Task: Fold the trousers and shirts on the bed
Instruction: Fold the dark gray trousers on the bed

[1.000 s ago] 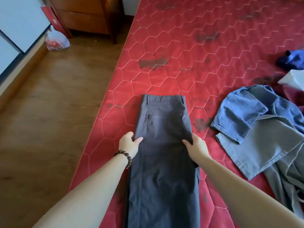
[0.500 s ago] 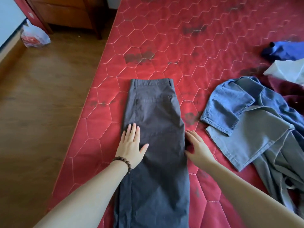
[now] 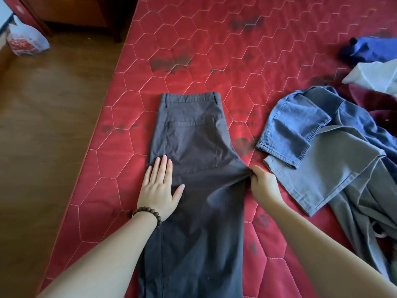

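Dark grey trousers (image 3: 193, 147) lie lengthwise on the red quilted mattress (image 3: 193, 50), folded leg on leg, waistband at the far end and back pocket up. My left hand (image 3: 159, 186), with a bead bracelet on the wrist, presses flat on the left edge of the trousers, fingers straight. My right hand (image 3: 263, 182) pinches the crotch point at the right edge of the trousers, drawing the cloth outward into a peak. The legs run out of view below.
To the right lies a heap of clothes: blue jeans (image 3: 294, 125), grey-green trousers (image 3: 335, 168), a white garment (image 3: 378, 76), a blue garment (image 3: 373, 49). The mattress edge runs along the left beside a wooden floor (image 3: 43, 136). A plastic bag (image 3: 25, 39) sits by a wooden cabinet (image 3: 81, 11).
My left hand went from gripping the left edge to lying flat on the cloth. My right hand now pinches the crotch point and pulls it out to the right.
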Motion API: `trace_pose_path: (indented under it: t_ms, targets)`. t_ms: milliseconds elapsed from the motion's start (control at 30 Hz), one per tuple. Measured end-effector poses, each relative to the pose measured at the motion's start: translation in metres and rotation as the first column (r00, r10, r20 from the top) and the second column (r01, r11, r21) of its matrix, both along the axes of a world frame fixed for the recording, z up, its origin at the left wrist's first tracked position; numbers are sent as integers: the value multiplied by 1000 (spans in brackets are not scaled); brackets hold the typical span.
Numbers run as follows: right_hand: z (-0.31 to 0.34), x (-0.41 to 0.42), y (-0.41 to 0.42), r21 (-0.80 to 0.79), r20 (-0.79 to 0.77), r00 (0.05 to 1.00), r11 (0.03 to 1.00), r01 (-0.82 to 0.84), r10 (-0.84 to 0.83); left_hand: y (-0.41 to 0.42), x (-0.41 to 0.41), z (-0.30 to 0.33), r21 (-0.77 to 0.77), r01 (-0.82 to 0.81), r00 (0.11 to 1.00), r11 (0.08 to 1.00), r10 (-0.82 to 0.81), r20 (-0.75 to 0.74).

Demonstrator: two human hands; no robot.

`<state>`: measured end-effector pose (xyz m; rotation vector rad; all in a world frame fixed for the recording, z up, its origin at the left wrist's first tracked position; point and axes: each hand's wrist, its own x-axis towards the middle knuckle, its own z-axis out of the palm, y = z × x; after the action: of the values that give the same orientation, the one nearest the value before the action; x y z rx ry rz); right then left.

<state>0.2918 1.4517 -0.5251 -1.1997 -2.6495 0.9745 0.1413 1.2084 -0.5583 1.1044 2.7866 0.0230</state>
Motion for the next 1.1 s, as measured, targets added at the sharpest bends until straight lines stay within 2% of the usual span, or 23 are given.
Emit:
trace_pose_path:
  t_ms: [67, 133, 167, 200, 267, 367, 433, 467, 500, 533, 567, 600, 633, 667, 700, 733, 800, 867, 967, 1033, 1100]
  targets:
    - [1, -4, -3, -141, -78, 960, 956, 256, -269, 0, 0, 0, 3, -5, 1000, 1000, 5, 10]
    - [7, -10, -3, -356, -63, 872, 827, 435, -486, 0, 1, 1, -2, -8, 1000, 1000, 8, 12]
    - [9, -12, -4, -418, 7, 875, 793, 443, -485, 1, 2, 0, -3, -9, 1000, 1000, 9, 13]
    - [10, -14, -5, -431, 90, 905, 803, 411, -415, 1, 1, 0, -2, -10, 1000, 1000, 10, 15]
    - [10, -15, -6, -376, 183, 948, 872, 313, -261, 1, 1, 1, 2, -14, 1000, 1000, 14, 23]
    - [11, -12, -4, -325, 200, 934, 879, 348, -296, 1, 3, 2, 0, -13, 1000, 1000, 13, 24]
    - [15, -11, -7, -176, 199, 911, 901, 396, -361, 3, 2, 6, 25, -37, 999, 999, 36, 30]
    - [18, -12, -10, -27, 139, 921, 928, 371, -364, 7, -1, 9, 58, -60, 998, 996, 59, 21]
    - [20, -17, -15, 128, 25, 958, 951, 281, -287, 14, -5, 13, 105, -78, 997, 991, 80, -12]
    - [21, -26, -22, 253, -79, 991, 959, 125, -108, 24, -12, 17, 161, -83, 994, 983, 92, -50]
    - [19, -38, -30, 345, -134, 985, 937, -58, 110, 34, -20, 19, 217, -65, 993, 974, 84, -80]
    - [13, -51, -38, 412, -117, 940, 877, -248, 321, 45, -28, 20, 251, -15, 994, 968, 41, -97]
    - [7, -65, -44, 430, -32, 874, 796, -426, 485, 53, -36, 21, 238, 47, 995, 970, -26, -91]
    - [0, -75, -47, 417, 100, 807, 712, -566, 582, 59, -43, 17, 184, 97, 994, 978, -85, -70]
    - [-8, -83, -46, 394, 250, 753, 646, -654, 609, 60, -51, 11, 112, 124, 992, 986, -121, -41]
    - [-15, -88, -40, 367, 373, 732, 634, -681, 570, 59, -58, 5, 53, 127, 992, 990, -126, -22]
    - [-28, -90, -22, 395, 455, 801, 718, -573, 389, 53, -70, -5, 23, 112, 994, 993, -111, -23]
    - [-32, -95, -15, 456, 386, 895, 797, -396, 224, 57, -76, -3, 85, 89, 996, 992, -86, -34]
    - [-23, -132, -22, 591, 194, 976, 782, -201, 104, 74, -83, 3, 250, 41, 995, 967, -19, -93]
    - [-19, -165, -19, 625, 62, 976, 754, -202, 210, 77, -82, -2, 229, 34, 995, 973, -11, -102]
    - [-20, -193, -10, 552, 150, 894, 715, -429, 421, 77, -83, -10, 184, 31, 995, 982, -14, -95]
